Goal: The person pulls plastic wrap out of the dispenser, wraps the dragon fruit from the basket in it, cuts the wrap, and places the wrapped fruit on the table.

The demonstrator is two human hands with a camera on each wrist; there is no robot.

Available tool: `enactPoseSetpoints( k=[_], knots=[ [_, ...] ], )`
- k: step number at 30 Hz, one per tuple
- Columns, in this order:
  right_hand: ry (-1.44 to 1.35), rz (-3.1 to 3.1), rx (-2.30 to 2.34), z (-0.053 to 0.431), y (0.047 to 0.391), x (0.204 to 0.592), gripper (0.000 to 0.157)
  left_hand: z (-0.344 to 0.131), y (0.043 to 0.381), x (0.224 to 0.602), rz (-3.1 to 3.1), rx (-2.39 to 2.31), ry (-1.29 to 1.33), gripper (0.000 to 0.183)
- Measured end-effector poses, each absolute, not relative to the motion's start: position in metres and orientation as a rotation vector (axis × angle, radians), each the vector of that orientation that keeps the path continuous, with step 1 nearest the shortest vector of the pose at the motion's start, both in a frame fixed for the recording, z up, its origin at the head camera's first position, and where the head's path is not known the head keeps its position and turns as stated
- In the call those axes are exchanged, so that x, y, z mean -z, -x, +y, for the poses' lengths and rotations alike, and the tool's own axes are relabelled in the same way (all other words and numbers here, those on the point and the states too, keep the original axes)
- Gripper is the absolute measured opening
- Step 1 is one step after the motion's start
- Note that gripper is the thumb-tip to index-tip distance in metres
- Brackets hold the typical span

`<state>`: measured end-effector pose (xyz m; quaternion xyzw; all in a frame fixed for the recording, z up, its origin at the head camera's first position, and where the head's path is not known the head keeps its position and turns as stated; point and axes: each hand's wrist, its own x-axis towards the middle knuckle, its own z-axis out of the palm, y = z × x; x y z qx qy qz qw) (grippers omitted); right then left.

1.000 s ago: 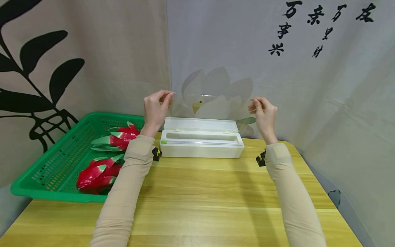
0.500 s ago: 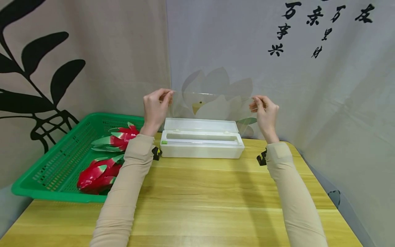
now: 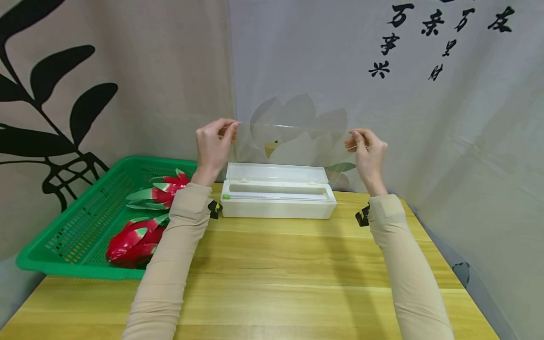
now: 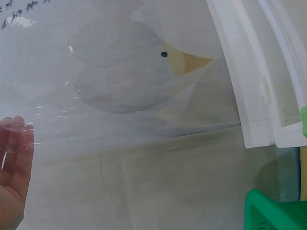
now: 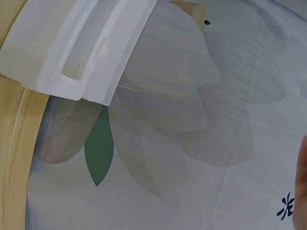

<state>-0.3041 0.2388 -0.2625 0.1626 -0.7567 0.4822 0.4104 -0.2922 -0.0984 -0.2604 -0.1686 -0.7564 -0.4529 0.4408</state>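
A clear sheet of cling film [image 3: 293,137] is stretched upright between both hands, above and behind a white dispenser box [image 3: 278,208]. The left hand [image 3: 214,148] pinches its upper left corner between thumb and fingers. At the other corner, the right hand [image 3: 369,158] pinches the film in the same way. The box stands with its lid [image 3: 276,172] tipped back, and a green slider [image 3: 226,196] sits at the left of its front rail. Faint glints mark the film [image 4: 67,115] over the left fingers in the left wrist view. Only an edge of the right hand [image 5: 301,187] shows in the right wrist view.
Left of the box, a green plastic basket [image 3: 80,271] holds two red dragon fruits, one nearer [image 3: 136,243] and one farther [image 3: 163,191]. The wooden table [image 3: 272,283] ends at a printed cloth backdrop [image 3: 170,85] close behind the box.
Both hands have risen slightly, and the right one has shifted a little to the right. More film is drawn up from the box. The box, basket and fruits stay in place.
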Motion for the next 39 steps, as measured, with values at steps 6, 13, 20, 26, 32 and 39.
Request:
enactPoseSetpoints(
  k=[6,13,20,26,32,39],
  knots=[
    [-0.408,-1.902,-1.209,0.237,0.301,0.257,0.032,-0.099,0.292,0.257,-1.87,1.108,0.421,0.027],
    [-0.381,-1.901,-1.224,0.237,0.299,0.252,0.026,-0.1,0.291,0.253,-1.869,1.089,0.415,0.027],
    [-0.381,-1.899,-1.242,0.238,0.299,0.248,0.028,-0.099,0.289,0.249,-1.859,1.098,0.42,0.027],
    [-0.371,-1.902,-1.244,0.237,0.297,0.243,0.027,-0.099,0.286,0.244,-1.85,1.106,0.424,0.027],
    [-0.37,-1.893,-1.251,0.237,0.297,0.238,0.026,-0.098,0.285,0.242,-1.818,1.119,0.449,0.026],
    [-0.38,-1.885,-1.234,0.235,0.294,0.233,0.028,-0.099,0.284,0.239,-1.801,1.1,0.455,0.026]
  ],
)
